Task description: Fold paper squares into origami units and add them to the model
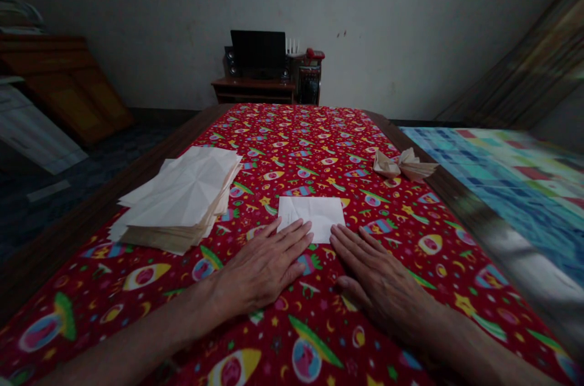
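Observation:
A folded sheet of white paper (322, 216) lies flat on the red patterned tablecloth (292, 331), a crease and faint print showing on its left part. My left hand (269, 258) rests palm down with its fingers stretched over the paper's lower left side. At the lower right corner of the same sheet, my right hand (371, 267) also lies flat, fingertips on or at its edge and thumb apart. Neither hand grips anything. What is under the left fingers is hidden.
To the left sits a stack of creased paper sheets (187, 188). Folded paper pieces (413, 165) stand near the table's right edge. Beyond the far end are a monitor (258, 50) on a desk and a red telephone (314, 55). A bed (502, 185) is at the right.

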`<state>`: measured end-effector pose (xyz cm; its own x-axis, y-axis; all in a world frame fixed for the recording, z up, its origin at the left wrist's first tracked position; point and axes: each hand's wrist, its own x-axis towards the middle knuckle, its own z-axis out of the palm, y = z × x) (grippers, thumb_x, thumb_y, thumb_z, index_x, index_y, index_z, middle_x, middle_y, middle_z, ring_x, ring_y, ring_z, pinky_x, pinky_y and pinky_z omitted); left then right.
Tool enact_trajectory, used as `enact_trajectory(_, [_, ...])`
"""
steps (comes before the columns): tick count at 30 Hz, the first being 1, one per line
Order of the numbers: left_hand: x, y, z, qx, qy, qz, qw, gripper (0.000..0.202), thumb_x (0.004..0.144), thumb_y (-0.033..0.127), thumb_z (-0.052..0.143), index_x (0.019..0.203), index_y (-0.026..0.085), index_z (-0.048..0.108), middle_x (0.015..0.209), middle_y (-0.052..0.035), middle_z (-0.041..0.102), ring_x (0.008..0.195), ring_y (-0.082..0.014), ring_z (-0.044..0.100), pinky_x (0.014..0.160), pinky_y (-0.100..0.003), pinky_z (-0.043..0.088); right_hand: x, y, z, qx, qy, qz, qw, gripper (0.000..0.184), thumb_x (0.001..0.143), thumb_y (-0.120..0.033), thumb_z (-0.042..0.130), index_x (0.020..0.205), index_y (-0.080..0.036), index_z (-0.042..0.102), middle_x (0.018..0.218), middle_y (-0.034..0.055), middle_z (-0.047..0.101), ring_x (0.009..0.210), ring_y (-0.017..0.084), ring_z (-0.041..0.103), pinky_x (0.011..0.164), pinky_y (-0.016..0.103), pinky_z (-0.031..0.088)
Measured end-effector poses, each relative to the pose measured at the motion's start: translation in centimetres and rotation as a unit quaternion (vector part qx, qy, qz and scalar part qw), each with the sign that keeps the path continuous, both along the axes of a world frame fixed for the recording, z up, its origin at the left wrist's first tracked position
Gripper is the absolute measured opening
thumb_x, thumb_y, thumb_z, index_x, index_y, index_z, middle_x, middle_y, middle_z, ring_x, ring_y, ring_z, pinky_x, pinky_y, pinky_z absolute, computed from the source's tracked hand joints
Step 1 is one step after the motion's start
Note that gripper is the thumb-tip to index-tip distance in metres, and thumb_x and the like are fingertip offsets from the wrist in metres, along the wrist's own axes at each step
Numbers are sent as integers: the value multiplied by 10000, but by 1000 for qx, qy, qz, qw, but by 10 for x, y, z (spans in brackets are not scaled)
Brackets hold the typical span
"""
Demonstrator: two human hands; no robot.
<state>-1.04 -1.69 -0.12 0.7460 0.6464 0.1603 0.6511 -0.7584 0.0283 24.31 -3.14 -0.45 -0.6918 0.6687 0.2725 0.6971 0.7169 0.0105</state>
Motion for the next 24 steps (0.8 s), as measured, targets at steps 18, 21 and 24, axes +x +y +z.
enact_trajectory(18, [-42, -7, -4, 24, -31, 45, 998, 436, 981, 275, 315, 1411, 218, 354, 1473, -39, 370, 1363, -170, 324, 1131, -397, 262, 4, -7, 1, 14, 11, -35, 999, 456, 927, -310, 413, 1338, -127, 492, 1373, 131, 474, 1286, 253, 429, 1040, 462, 411])
enact_trajectory(21, [-32, 0, 2, 34, -47, 48, 997, 417, 976, 259, 315, 1371, 181, 419, 1480, -66, 355, 1370, -191, 309, 1129, -414, 267, 2, -6, 1, 21, 9, -39, 999, 448, 927, -306, 415, 1327, -126, 504, 1367, 128, 483, 1280, 258, 438, 1031, 465, 421])
enact_trajectory(24, [-12, 13, 8, 18, -32, 17, 999, 418, 983, 282, 296, 1361, 157, 424, 1479, -76, 356, 1383, -192, 282, 1137, -415, 241, 1, -6, 1, 34, -3, -41, 999, 437, 934, -292, 398, 1306, -99, 520, 1351, 133, 499, 1262, 266, 459, 1015, 473, 435])
